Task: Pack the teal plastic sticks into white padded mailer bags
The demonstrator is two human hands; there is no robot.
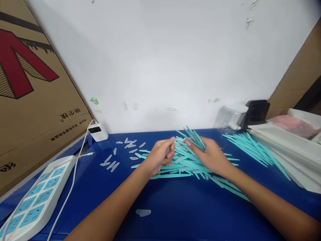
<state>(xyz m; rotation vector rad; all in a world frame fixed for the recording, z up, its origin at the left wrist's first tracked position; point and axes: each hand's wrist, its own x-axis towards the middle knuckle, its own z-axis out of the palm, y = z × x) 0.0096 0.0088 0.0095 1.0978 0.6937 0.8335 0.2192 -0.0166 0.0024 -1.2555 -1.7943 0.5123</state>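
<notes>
A heap of slim turquoise sticks [185,159], shaped like eyebrow razors, lies loosely crossed on the blue table [160,207]. My right hand [213,155] is closed round a small bunch of these razors [198,140], their tips pointing up and left over the heap. At the heap's left side is my left hand [162,155], its fingers curled and pinched together; what is in them, if anything, is hidden. Several small translucent blade covers [130,145] are scattered left of that hand. One more cover [143,212] lies near the front.
A second bunch of turquoise razors [258,149] lies at the right, beside a stack of white trays [286,154]. Behind stand a clear jar [233,117] and a black object [258,110]. At left are a power strip [42,197], cables, a white power bank [98,132] and a cardboard box [37,110].
</notes>
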